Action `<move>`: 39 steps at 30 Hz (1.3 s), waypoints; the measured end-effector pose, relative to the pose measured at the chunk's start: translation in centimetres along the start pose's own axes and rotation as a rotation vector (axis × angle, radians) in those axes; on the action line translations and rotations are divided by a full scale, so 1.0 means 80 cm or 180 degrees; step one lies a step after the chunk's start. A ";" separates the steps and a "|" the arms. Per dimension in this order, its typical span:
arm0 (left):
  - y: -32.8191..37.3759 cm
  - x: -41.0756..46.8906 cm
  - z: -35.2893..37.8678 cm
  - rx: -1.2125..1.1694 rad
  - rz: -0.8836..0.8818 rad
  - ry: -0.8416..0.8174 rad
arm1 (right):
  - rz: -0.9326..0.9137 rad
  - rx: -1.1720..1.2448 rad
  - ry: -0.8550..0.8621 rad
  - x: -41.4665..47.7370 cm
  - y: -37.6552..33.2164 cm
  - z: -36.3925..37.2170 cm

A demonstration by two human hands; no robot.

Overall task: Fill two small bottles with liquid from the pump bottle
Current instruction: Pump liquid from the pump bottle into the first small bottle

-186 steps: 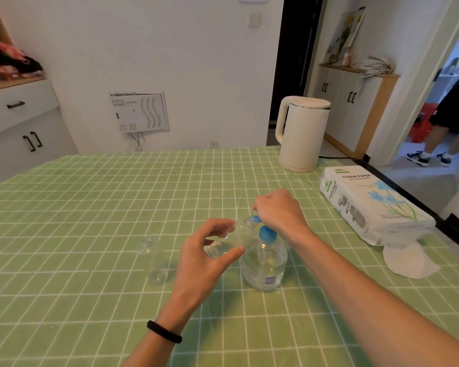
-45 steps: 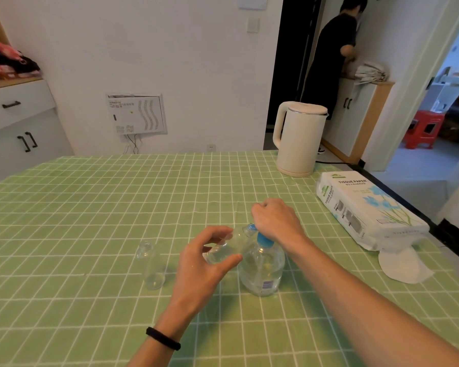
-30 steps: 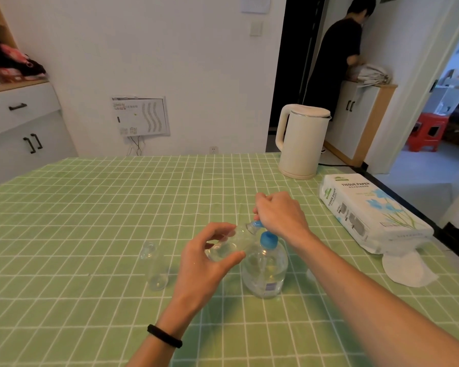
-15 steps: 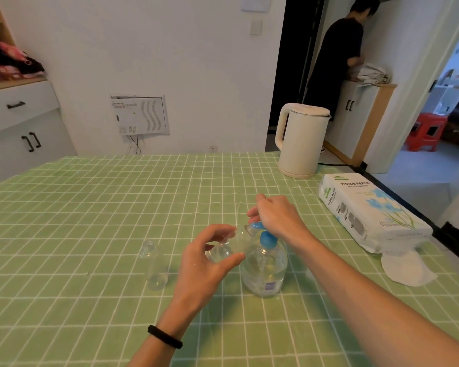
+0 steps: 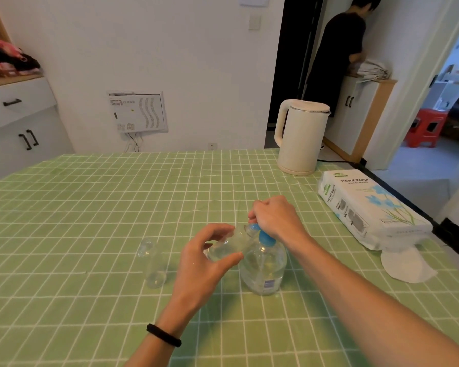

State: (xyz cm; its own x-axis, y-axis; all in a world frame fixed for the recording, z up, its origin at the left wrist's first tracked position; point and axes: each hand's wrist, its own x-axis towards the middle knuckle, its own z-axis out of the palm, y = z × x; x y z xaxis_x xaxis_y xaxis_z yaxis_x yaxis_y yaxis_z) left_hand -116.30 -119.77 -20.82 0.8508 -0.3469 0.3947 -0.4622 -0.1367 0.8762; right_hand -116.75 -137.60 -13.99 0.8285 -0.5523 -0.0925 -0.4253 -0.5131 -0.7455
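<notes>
A tabletop (image 5: 90, 207) covered in a green checked cloth fills the view, with a white cabinet (image 5: 19, 123) against the wall at far left. Left of centre, an empty small bottle (image 5: 154, 263) of clear plastic stands upright on the cloth, untouched. Just right of it, the person's left grip (image 5: 204, 260), a bare hand with a black band at the wrist, grasps a second small bottle (image 5: 228, 243) between thumb and fingers, tilted with its mouth against the blue spout of the pump bottle (image 5: 264, 266). The pump bottle stands on the cloth at centre, holding clear liquid. The right grip (image 5: 274, 217) is clenched over its blue pump head. Further right stand a cream electric kettle (image 5: 301, 136) and a tissue paper pack (image 5: 368, 207), one loose tissue (image 5: 406, 266) beside it. Beyond, a person in black (image 5: 334, 49) stands at a cupboard.
</notes>
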 end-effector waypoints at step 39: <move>0.005 0.004 -0.002 -0.0062 0.0042 0.0006 | -0.0175 0.0104 -0.0327 0.012 -0.009 -0.012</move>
State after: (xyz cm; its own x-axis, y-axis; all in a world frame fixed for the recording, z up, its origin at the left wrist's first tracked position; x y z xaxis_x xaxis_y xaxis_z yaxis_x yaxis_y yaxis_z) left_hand -116.21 -119.80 -20.27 0.8450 -0.3470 0.4068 -0.4686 -0.1140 0.8760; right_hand -116.03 -138.40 -12.92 0.8840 -0.4527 -0.1169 -0.3675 -0.5180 -0.7724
